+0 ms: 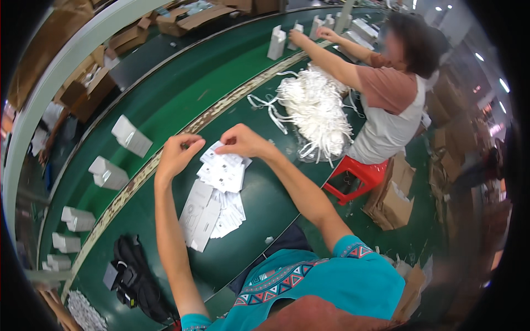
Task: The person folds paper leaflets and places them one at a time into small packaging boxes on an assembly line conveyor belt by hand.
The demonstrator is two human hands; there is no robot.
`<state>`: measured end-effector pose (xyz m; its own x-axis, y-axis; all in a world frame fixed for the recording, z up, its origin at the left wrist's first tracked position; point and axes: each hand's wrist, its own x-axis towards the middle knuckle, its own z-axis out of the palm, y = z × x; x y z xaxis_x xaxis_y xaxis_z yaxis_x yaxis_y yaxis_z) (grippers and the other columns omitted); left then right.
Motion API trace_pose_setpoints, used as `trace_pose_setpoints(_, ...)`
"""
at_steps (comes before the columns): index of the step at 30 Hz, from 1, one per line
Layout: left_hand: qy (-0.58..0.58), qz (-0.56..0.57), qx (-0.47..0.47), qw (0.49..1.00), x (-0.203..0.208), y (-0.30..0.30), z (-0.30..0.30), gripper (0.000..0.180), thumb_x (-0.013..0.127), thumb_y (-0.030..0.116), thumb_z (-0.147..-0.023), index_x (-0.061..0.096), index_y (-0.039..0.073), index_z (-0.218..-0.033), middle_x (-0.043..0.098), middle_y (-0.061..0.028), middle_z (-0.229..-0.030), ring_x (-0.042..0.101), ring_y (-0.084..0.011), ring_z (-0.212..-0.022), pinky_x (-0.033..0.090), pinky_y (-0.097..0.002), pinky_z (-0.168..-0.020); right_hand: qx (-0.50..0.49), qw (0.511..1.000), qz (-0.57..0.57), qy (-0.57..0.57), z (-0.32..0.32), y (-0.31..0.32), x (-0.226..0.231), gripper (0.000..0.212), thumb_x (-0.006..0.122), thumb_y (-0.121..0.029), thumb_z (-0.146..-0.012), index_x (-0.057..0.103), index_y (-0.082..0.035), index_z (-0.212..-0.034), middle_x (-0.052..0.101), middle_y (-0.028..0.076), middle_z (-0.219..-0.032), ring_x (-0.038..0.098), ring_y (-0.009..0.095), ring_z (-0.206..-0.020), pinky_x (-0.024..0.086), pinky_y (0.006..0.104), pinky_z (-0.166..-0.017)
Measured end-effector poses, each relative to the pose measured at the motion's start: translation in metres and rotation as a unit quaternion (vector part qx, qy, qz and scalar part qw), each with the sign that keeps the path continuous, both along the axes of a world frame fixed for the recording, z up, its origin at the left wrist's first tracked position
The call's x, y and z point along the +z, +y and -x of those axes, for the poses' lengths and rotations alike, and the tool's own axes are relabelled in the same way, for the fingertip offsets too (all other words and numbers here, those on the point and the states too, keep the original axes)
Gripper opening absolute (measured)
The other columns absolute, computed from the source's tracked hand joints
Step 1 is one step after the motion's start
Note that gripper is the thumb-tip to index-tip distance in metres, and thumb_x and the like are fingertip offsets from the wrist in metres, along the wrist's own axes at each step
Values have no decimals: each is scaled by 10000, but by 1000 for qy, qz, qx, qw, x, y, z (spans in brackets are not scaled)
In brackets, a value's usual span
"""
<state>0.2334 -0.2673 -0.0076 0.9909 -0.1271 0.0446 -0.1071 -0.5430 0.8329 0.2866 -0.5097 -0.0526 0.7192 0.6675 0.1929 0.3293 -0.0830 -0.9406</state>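
My right hand [243,142] is closed, thumb and fingers pinching the top edge of a white printed leaflet [216,151]. Under it a loose pile of similar leaflets [223,175] fans out over the green table. My left hand [179,154] hovers just left of the pile, its fingers curled toward the thumb, and I see nothing between them. Flat grey-white printed card pieces [197,215] lie below the left hand, partly under more leaflets [229,215].
Open white boxes [131,136] stand along the green conveyor [182,105] beyond a worn rail [215,105]. A co-worker [386,94] at the right reaches toward more boxes, beside a heap of white cords [314,107]. A black bag [138,278] lies at lower left.
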Motion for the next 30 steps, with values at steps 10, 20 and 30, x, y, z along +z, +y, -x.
trace_pose_setpoints(10,137,74,-44,987,-7,5,-6,188,829,164,-816,745,-2,-790,638,26,-668,480,-33,-586,349,-232,-533,-9,996,-12,92,-1,-4,3,291,709,-197,-938,701,61,-803,542,-5,-612,421,46,-599,354,281,-512)
trace_pose_setpoints(20,159,53,-55,984,-8,6,-7,205,860,163,-778,727,12,-737,628,29,-641,488,-30,-572,366,-224,-525,12,991,-9,131,-3,-11,13,212,754,-152,-913,746,58,-882,652,11,-694,545,40,-620,432,232,-537)
trace_pose_setpoints(30,166,26,-82,982,-4,13,-6,220,876,163,-762,712,16,-756,607,34,-650,489,-35,-595,384,-228,-541,4,992,-36,118,-8,-9,-5,185,752,-142,-915,749,42,-926,680,7,-744,569,27,-682,474,219,-594)
